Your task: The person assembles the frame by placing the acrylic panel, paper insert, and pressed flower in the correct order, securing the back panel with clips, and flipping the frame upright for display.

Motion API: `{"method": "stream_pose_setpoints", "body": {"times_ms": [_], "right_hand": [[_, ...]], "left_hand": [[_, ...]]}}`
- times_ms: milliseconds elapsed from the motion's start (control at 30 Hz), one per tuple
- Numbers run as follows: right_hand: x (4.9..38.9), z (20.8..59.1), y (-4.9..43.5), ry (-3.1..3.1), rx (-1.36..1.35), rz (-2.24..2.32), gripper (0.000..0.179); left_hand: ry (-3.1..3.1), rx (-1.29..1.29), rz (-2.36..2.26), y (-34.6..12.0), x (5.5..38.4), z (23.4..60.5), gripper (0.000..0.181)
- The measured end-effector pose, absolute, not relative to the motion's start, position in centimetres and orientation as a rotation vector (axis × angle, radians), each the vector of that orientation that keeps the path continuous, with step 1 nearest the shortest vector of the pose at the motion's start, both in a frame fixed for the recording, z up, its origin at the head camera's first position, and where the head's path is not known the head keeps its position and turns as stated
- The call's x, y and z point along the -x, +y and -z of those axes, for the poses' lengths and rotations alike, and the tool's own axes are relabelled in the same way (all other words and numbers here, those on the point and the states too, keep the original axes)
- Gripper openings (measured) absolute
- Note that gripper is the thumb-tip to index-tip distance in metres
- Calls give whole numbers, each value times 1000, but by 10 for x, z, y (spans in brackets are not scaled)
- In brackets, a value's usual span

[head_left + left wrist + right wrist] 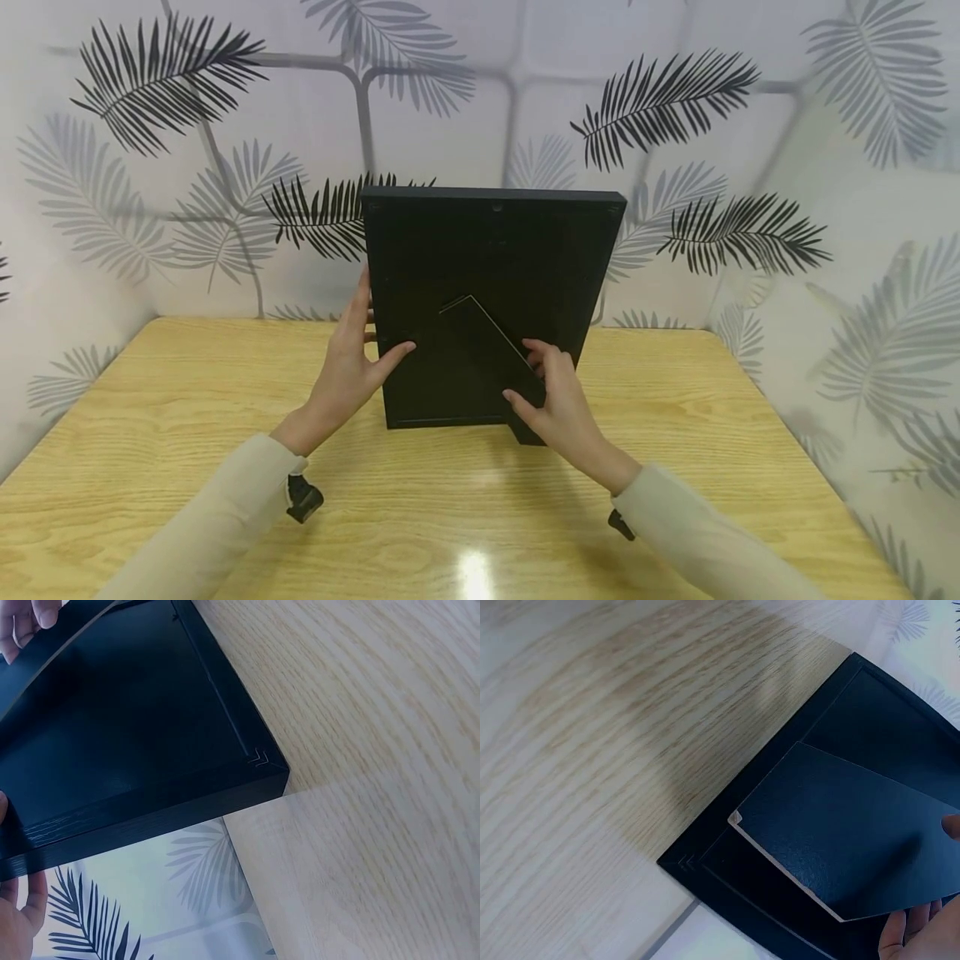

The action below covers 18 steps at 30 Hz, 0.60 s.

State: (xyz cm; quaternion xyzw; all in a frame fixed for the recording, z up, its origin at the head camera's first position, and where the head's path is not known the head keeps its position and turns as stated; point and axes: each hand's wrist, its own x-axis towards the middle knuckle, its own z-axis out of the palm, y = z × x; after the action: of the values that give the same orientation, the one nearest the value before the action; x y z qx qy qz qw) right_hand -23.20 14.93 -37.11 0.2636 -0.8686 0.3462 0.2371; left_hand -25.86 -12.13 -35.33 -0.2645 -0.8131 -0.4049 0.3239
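Note:
A black picture frame (427, 250) stands on the table with its back toward me, its top leaning away. My left hand (347, 367) grips its left side, thumb on the back panel and fingers behind the edge. From the middle of the back an easel stand (487, 367) slants down to the right, tilted out from the panel. My right hand (558, 404) pinches this stand near its lower part, thumb on the outer face and fingers at its right edge. In the right wrist view the stand (840, 825) shows a pale cut edge at its lower end.
The wood-grain table (390, 517) reaches back to a wall (480, 117) covered with a leaf print. Another printed wall (885, 333) runs along the right side. A black strap device (303, 498) hangs under the left sleeve.

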Motion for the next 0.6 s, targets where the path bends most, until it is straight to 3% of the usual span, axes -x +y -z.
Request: {"method": "stream_pose_setpoints", "body": {"times_ms": [333,600], "right_hand": [[225,364,150,-2364,-779,-1050,38],[213,357,154,-2394,-872,-1194,34]], "left_hand": [[-2120,701,1040,-121,256,354,101],[-2119,695,1042,-121,254,356,101]]}}
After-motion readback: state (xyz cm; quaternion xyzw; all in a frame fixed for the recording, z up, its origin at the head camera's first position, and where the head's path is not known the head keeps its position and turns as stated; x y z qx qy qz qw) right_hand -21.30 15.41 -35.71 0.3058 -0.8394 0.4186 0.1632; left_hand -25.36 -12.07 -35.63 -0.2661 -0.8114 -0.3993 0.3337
